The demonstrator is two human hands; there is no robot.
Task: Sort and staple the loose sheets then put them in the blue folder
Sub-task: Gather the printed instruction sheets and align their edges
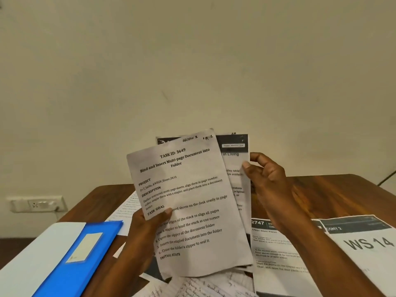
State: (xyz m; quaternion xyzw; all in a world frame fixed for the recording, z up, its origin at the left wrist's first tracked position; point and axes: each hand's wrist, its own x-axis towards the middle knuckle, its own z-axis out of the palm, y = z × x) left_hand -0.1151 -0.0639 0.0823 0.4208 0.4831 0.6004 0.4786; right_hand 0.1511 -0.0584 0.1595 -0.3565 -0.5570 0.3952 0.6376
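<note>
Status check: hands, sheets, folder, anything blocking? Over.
Left hand and right hand both gripping the held sheets, unstapled. Blue folder lies on the desk. Loose papers underneath. No stapler visible.

You face a plain cream wall (192, 61) (a faint scuff shows near its middle). A white switch-and-socket plate (36, 204) sits low on your left, and the dark wooden table (334, 196) stands right against the wall.

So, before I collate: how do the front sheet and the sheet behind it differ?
The front sheet is tilted, with a plain white top; the rear sheet stands straighter, with a dark header. The left hand pinches the front one, the right hand the rear. Both are printed and held off the table.
</note>
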